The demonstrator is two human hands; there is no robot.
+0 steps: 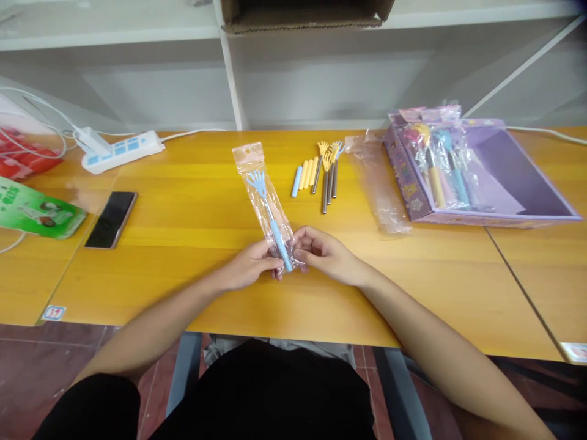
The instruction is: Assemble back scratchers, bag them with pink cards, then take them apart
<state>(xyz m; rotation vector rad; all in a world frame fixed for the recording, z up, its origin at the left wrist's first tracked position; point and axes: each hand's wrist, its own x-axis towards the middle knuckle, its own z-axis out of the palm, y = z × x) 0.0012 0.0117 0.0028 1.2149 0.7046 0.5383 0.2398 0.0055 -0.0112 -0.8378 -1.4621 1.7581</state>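
Observation:
A light-blue back scratcher [274,229] with a hand-shaped head lies inside a clear plastic bag [250,157], tilted up to the left above the table. My left hand [257,264] is closed on the bag's lower left side, thumb over the handle's bottom end. My right hand [326,253] pinches the bag's lower right edge. Behind them lie several loose scratcher heads on metal rods [328,177], yellow ones and a blue one. Beside those rods, yellow handle sleeves [307,174] and a blue handle sleeve [296,181] are lined up.
Flat clear bags [383,189] lie left of a purple box [481,217] holding bagged scratchers [440,165]. To the left are a phone [111,220], a power strip [123,152] and a green package [41,211]. A cardboard box [302,24] sits on the shelf above.

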